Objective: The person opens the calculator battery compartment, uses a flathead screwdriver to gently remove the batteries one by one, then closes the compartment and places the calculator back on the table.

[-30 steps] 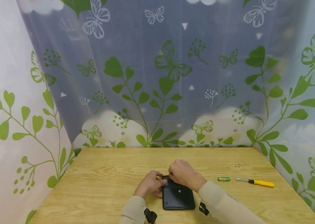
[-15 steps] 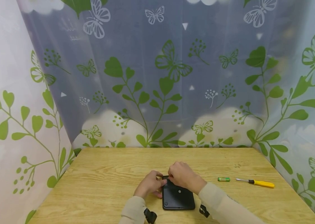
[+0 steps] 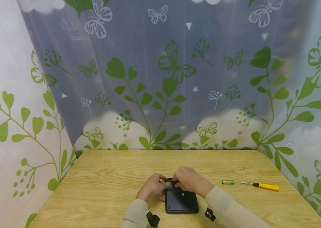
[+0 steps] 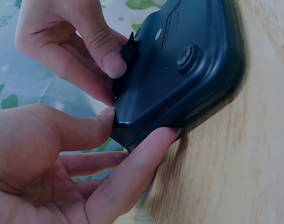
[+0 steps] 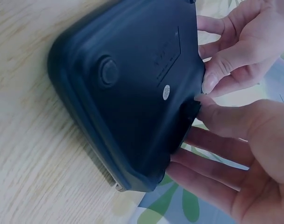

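Observation:
A black plastic calculator [image 3: 181, 202] lies underside up on the table, with a round rubber foot [image 4: 187, 58] and a small white sticker [image 5: 166, 92] showing. My left hand [image 3: 152, 187] holds its far left corner between thumb and fingers. At the far edge my right hand [image 3: 189, 180] pinches a small black battery cover [image 4: 129, 52], whose pointed tip stands up beside the thumb in the left wrist view. The right fingers reach down behind that edge. Most of the battery bay is hidden behind my hands.
On the wooden table [image 3: 106, 180], a green battery [image 3: 228, 182] lies to the right of my right hand. Farther right is a screwdriver [image 3: 267, 186] with a yellow handle. A patterned curtain [image 3: 137, 79] hangs behind the table and along both sides.
My right hand has shifted slightly right and its thumb now shows over the calculator's back. The left hand and the calculator stay in place.

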`<move>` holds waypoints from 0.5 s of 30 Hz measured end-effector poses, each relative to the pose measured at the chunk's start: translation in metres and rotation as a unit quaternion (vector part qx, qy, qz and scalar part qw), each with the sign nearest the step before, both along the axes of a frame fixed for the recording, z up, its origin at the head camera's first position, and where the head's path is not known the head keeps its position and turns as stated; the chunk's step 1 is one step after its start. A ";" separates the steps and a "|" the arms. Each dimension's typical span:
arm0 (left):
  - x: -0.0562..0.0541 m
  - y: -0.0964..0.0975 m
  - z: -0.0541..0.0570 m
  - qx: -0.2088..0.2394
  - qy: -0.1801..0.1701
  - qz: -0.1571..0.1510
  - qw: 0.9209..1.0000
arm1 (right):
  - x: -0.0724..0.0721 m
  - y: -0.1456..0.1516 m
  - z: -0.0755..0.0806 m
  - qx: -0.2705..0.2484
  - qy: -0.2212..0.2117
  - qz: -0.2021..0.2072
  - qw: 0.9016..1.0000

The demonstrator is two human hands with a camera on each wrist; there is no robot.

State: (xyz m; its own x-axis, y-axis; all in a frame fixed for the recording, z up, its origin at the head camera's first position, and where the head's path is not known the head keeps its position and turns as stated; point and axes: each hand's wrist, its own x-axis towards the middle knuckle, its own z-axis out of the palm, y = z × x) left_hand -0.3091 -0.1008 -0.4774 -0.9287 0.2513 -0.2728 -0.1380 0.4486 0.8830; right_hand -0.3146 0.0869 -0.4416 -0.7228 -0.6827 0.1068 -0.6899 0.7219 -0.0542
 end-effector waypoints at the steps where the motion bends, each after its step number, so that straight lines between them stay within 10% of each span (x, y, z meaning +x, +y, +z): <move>1: 0.000 0.000 0.000 -0.001 0.000 0.000 1.000 | 0.000 0.001 0.000 0.000 0.000 0.002 1.000; 15: -0.001 -0.001 -0.001 0.003 0.002 -0.001 1.000 | 0.003 0.005 0.002 0.004 0.003 0.013 1.000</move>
